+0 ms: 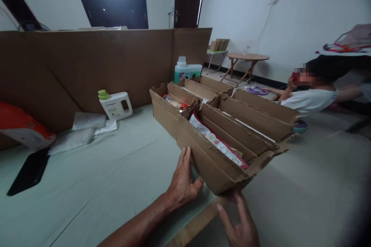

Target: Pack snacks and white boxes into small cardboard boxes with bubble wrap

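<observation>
The left hand [182, 183] lies flat, fingers straight and spread, pressed against the near long wall of a long brown corrugated cardboard tray with inner dividers [203, 162]; it grasps nothing, only pushes or steadies. The right hand [240, 224] reaches up under the tray's near corner, fingers loosely curled and released, the fingertips touching the underside edge; it closes on nothing.

The tray rests on a pale green sheet-covered floor surface [101, 185], its near corner jutting over a strip of flat cardboard [197, 222]. It is divided into long channels; one holds a long white and red printed packet [220, 142], another at the far end a red and clear crinkled snack wrapper [175, 104]; the other channels look bare, so the filling seems only partly done.

Behind the tray stands a teal plastic bottle with a white cap [187, 70]; to the left a white plastic jug with a green cap [116, 104], sheets of bubble wrap [84, 129], a flat black slab [29, 171] and an orange and white rounded object [20, 127]; a tall cardboard wall [87, 65] closes off the back.

To the right another person in a white shirt [310, 98] leans low near the tray's far end; beyond stands a small round wooden table [246, 60].
</observation>
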Motion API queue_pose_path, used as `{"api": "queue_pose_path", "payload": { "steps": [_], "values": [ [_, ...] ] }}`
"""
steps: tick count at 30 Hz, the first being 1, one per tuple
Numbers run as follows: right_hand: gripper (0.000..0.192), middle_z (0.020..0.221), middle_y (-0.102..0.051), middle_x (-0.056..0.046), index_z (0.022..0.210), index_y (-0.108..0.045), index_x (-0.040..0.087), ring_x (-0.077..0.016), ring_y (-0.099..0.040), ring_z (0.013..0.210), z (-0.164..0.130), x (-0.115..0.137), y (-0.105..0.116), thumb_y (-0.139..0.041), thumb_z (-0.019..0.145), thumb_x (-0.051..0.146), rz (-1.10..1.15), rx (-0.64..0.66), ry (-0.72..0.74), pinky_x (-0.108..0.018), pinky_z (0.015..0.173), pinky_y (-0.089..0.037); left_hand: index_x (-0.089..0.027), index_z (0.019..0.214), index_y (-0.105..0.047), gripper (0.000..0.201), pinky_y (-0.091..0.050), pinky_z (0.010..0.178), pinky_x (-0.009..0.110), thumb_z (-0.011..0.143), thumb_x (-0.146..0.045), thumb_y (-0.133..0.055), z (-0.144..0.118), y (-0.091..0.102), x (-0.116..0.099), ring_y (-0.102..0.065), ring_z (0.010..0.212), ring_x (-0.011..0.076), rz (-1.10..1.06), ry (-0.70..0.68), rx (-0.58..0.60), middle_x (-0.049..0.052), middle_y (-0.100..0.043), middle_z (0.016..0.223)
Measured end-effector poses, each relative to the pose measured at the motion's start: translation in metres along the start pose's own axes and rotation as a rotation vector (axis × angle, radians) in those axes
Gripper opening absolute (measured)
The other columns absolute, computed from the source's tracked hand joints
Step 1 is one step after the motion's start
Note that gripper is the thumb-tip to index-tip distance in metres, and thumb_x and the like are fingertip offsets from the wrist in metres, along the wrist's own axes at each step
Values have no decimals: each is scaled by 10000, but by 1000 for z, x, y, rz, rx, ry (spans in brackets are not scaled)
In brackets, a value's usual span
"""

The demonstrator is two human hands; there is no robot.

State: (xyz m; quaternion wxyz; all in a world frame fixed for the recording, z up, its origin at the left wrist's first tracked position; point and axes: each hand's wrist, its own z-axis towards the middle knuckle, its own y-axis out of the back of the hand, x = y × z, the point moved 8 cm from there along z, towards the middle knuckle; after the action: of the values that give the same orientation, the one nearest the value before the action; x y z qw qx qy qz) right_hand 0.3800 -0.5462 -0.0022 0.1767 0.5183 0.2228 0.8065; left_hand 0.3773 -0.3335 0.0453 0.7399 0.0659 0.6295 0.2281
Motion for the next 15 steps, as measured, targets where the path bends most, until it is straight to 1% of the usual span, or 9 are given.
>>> {"api": "queue_pose_path", "payload": {
  "steps": [2, 5, 7, 11, 13, 15],
  "values": [
    [594, 1444, -544, -170, 1443, -455, 172, -328, -511, 1350, 5, 4, -1, -538, 927, 454, 10, 8, 14, -521, 1116, -427, -69, 1578, -149, 1011, -160, 1259, 510, 705, -267, -618, 0, 3, 5, -119, 1546, 335, 21, -16, 28, 194, -130, 1670],
    [597, 1456, -536, -162, 1453, -451, 175, -323, -497, 1367, 10, 10, -1, -536, 926, 443, 4, 33, 23, -507, 1119, -430, -80, 1564, -235, 945, -233, 1232, 539, 725, -275, -624, -12, 10, 16, -265, 1504, 347, 64, -18, 92, 218, -289, 1618],
    [600, 1447, -544, -162, 1453, -452, 178, -323, -500, 1365, 11, 13, -2, -536, 924, 446, -6, 53, 31, -498, 1116, -437, -117, 1547, -311, 861, -272, 1211, 558, 758, -264, -622, -28, 17, 22, -325, 1477, 347, 94, -21, 119, 210, -357, 1587],
    [610, 1415, -563, -179, 1424, -470, 157, -332, -514, 1348, 14, 13, -5, -537, 909, 478, -11, 40, 50, -515, 1109, -441, -168, 1500, -424, 713, -288, 1199, 576, 821, -260, -621, -66, 29, 26, -333, 1474, 347, 128, -55, 168, 190, -387, 1575],
    [605, 1380, -591, -180, 1374, -519, 152, -344, -546, 1310, 17, 11, -4, -547, 888, 511, -13, 36, 38, -534, 1091, -455, -185, 1483, -454, 663, -289, 1196, 585, 852, -299, -621, -84, 35, 28, -341, 1470, 349, 107, -65, 169, 184, -423, 1554],
    [552, 1284, -661, -164, 1249, -616, 169, -353, -619, 1213, 20, 13, 7, -558, 858, 554, -22, 21, 6, -543, 1041, -498, -214, 1454, -495, 600, -296, 1191, 587, 879, -336, -615, -103, 45, 30, -346, 1469, 345, 68, -76, 139, 168, -470, 1524]
  ]
}}
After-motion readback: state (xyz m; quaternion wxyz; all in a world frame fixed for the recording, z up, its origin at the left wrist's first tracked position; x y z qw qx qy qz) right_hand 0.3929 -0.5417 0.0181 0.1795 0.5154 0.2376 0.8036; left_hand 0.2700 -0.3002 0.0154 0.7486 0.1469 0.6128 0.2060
